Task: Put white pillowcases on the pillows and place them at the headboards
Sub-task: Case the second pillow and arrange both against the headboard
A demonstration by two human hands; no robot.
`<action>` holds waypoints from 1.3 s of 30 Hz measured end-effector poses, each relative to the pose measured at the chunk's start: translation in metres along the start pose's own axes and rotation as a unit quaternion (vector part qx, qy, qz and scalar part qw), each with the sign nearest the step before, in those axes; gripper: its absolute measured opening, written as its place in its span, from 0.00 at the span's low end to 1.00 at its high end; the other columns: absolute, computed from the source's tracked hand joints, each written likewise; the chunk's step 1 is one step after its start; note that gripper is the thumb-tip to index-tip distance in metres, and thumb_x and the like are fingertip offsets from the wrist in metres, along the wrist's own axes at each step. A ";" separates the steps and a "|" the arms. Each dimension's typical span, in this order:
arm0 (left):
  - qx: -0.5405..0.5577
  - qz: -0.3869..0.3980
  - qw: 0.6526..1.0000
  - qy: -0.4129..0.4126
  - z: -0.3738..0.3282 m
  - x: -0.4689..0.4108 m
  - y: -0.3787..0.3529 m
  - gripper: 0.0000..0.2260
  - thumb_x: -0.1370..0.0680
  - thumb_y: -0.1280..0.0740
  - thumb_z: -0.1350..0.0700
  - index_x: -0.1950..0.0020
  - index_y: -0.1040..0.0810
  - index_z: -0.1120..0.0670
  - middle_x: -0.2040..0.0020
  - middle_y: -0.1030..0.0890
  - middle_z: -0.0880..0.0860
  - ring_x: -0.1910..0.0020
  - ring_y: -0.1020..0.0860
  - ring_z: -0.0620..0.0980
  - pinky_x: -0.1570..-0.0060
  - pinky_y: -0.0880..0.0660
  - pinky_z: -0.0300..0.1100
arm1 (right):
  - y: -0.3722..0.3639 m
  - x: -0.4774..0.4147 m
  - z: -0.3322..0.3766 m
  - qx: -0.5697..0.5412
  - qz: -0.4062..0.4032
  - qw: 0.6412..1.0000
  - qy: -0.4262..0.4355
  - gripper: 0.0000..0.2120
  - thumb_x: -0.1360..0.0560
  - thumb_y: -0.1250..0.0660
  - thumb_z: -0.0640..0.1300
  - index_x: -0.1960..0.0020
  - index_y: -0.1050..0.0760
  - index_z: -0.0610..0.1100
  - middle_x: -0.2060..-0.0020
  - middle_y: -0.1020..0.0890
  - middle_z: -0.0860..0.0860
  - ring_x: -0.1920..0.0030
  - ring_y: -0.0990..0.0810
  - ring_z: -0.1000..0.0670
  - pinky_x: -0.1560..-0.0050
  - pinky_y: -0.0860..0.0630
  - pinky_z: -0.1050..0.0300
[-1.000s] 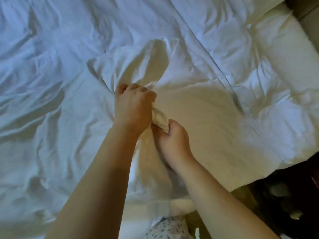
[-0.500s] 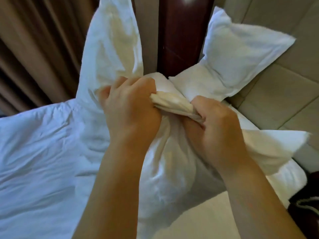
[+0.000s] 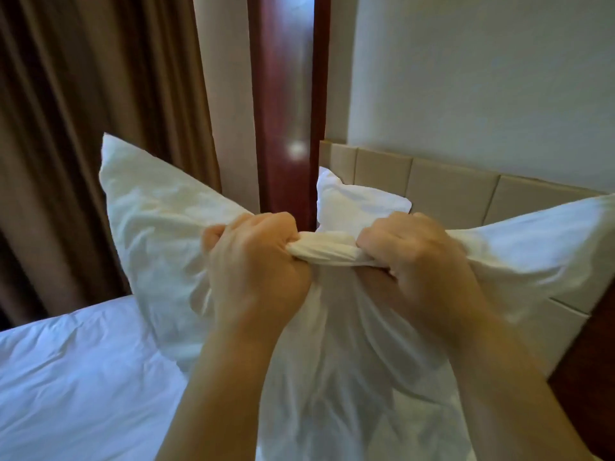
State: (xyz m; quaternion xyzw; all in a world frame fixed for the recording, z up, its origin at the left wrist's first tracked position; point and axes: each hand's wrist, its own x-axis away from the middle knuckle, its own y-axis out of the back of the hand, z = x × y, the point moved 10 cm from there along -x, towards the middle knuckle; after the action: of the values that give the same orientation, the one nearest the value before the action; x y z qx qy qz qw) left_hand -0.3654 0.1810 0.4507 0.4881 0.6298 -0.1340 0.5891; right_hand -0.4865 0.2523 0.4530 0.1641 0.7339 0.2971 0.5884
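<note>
The fingers (image 3: pixel 266 224) of the left hand (image 3: pixel 256 261) are clenched round a gathered roll of white pillowcase (image 3: pixel 327 252), and the fingers (image 3: pixel 376 239) of the right hand (image 3: pixel 422 264) are curled round the same roll just beside them, so that a short twisted band of cloth is stretched between the two fists. Both knuckle rows are turned upward and away from the camera, and both forearms are raised from the bottom edge of the view. Below the fists the cloth is seen hanging in loose folds. The covered pillow (image 3: pixel 159 227) is held up in the air in front of the person, above the bed; one corner is pointed up to the left, and the other side is spread out to the right edge of the view. Behind the hands, a second white pillow (image 3: pixel 356 202) is propped against the beige padded headboard (image 3: pixel 446 194). A dark red wooden post (image 3: pixel 283 111) is shown upright behind the left fist, with a brown curtain (image 3: pixel 83 128) at its left and a pale wall (image 3: pixel 482 78) at its right. The white sheet (image 3: pixel 76 377) of the bed is spread at the lower left.
</note>
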 end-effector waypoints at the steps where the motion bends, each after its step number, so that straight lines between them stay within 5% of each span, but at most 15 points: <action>1: 0.006 0.025 1.000 0.000 -0.011 0.007 -0.011 0.12 0.34 0.32 0.60 0.73 0.34 0.53 0.76 0.36 0.46 0.74 0.31 0.52 0.67 0.33 0.47 | 0.003 0.010 -0.009 0.000 0.011 1.000 0.004 0.07 0.31 0.31 0.40 0.64 0.29 0.45 0.70 0.32 0.53 0.68 0.34 0.47 0.66 0.43 0.55; 5: 0.058 0.098 0.993 0.038 -0.041 0.041 -0.061 0.15 0.39 0.36 0.64 0.73 0.40 0.48 0.77 0.38 0.46 0.77 0.34 0.53 0.72 0.48 0.38 | -0.002 0.055 -0.050 -0.032 0.081 0.996 -0.028 0.08 0.32 0.38 0.42 0.68 0.35 0.47 0.74 0.32 0.55 0.70 0.36 0.50 0.71 0.38 0.55; 8: 0.066 0.168 0.982 0.060 -0.065 0.059 -0.094 0.17 0.36 0.35 0.65 0.66 0.38 0.44 0.72 0.33 0.44 0.72 0.32 0.46 0.68 0.43 0.38 | -0.008 0.085 -0.079 -0.061 0.119 0.989 -0.063 0.10 0.32 0.39 0.43 0.68 0.39 0.48 0.74 0.35 0.55 0.71 0.36 0.50 0.72 0.38 0.54; 12: -0.033 0.307 0.950 0.040 -0.083 0.071 -0.128 0.22 0.30 0.34 0.54 0.38 0.32 0.39 0.46 0.32 0.43 0.46 0.31 0.47 0.43 0.35 0.45 | -0.011 0.110 -0.107 -0.076 0.150 0.982 -0.086 0.13 0.35 0.36 0.37 0.68 0.40 0.47 0.73 0.35 0.55 0.70 0.35 0.47 0.72 0.40 0.54; 14: -0.102 0.351 0.930 0.036 -0.075 0.075 -0.135 0.20 0.28 0.34 0.45 0.37 0.32 0.37 0.37 0.37 0.45 0.39 0.36 0.50 0.37 0.39 0.50 | -0.013 0.119 -0.121 -0.075 0.154 0.980 -0.105 0.16 0.37 0.35 0.35 0.67 0.41 0.49 0.72 0.37 0.56 0.69 0.35 0.48 0.71 0.41 0.54; 16: -0.138 0.331 0.933 0.036 -0.067 0.072 -0.132 0.16 0.28 0.34 0.40 0.41 0.27 0.39 0.37 0.33 0.42 0.39 0.35 0.50 0.39 0.39 0.51 | -0.017 0.128 -0.136 -0.079 0.148 0.975 -0.149 0.16 0.35 0.32 0.37 0.66 0.38 0.50 0.71 0.35 0.56 0.66 0.34 0.49 0.69 0.39 0.57; 18: -0.139 0.290 0.947 0.013 -0.068 0.067 -0.133 0.10 0.26 0.34 0.41 0.48 0.23 0.42 0.46 0.25 0.41 0.46 0.28 0.48 0.46 0.37 0.48 | -0.025 0.134 -0.150 -0.073 0.161 0.962 -0.207 0.11 0.31 0.31 0.50 0.63 0.33 0.53 0.67 0.32 0.57 0.62 0.31 0.50 0.64 0.36 0.58; 21: -0.121 0.278 0.953 0.016 -0.060 0.067 -0.152 0.05 0.24 0.35 0.47 0.52 0.26 0.46 0.55 0.24 0.43 0.58 0.24 0.50 0.55 0.34 0.44 | -0.052 0.141 -0.156 -0.011 0.242 0.940 -0.239 0.18 0.35 0.34 0.67 0.54 0.33 0.57 0.61 0.31 0.60 0.54 0.28 0.51 0.53 0.33 0.54; 25: -0.105 0.292 0.950 0.046 -0.030 0.084 -0.194 0.08 0.27 0.33 0.55 0.59 0.33 0.48 0.62 0.28 0.47 0.65 0.25 0.52 0.70 0.34 0.42 | -0.089 0.152 -0.164 0.005 0.265 0.921 -0.286 0.12 0.30 0.37 0.51 0.66 0.40 0.52 0.68 0.33 0.56 0.61 0.30 0.48 0.61 0.37 0.54; 27: -0.100 0.328 0.939 0.019 -0.023 0.098 -0.224 0.14 0.35 0.28 0.60 0.63 0.33 0.50 0.67 0.29 0.48 0.71 0.26 0.54 0.77 0.46 0.37 | -0.107 0.160 -0.171 0.013 0.297 0.901 -0.316 0.08 0.28 0.39 0.48 0.63 0.37 0.51 0.66 0.28 0.53 0.60 0.27 0.46 0.63 0.35 0.53; 29: -0.090 0.347 0.933 -0.006 -0.022 0.098 -0.252 0.17 0.42 0.24 0.63 0.65 0.31 0.51 0.71 0.28 0.48 0.77 0.27 0.55 0.78 0.48 0.35 | -0.115 0.162 -0.186 0.029 0.304 0.886 -0.349 0.06 0.27 0.40 0.48 0.60 0.36 0.51 0.65 0.26 0.51 0.59 0.26 0.45 0.64 0.34 0.54; 35: 0.044 0.208 0.974 -0.084 -0.065 -0.007 -0.289 0.08 0.40 0.33 0.62 0.66 0.31 0.54 0.71 0.28 0.51 0.78 0.29 0.59 0.76 0.48 0.38 | -0.057 0.111 -0.247 0.163 0.167 0.893 -0.385 0.10 0.27 0.38 0.51 0.62 0.36 0.48 0.65 0.24 0.50 0.60 0.25 0.41 0.67 0.37 0.54; 39: 0.133 0.113 0.973 -0.154 -0.099 -0.081 -0.279 0.01 0.36 0.39 0.59 0.66 0.28 0.55 0.69 0.26 0.54 0.76 0.26 0.60 0.77 0.43 0.39 | -0.007 0.065 -0.259 0.232 0.072 0.895 -0.373 0.12 0.27 0.35 0.49 0.64 0.34 0.46 0.71 0.32 0.52 0.66 0.32 0.41 0.72 0.45 0.53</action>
State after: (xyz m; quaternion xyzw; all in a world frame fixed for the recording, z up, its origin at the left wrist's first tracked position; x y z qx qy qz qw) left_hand -0.6550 0.0817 0.4351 0.6031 0.4491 -0.2228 0.6205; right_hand -0.7510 0.2222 0.4325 0.4475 0.4944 0.0769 0.7412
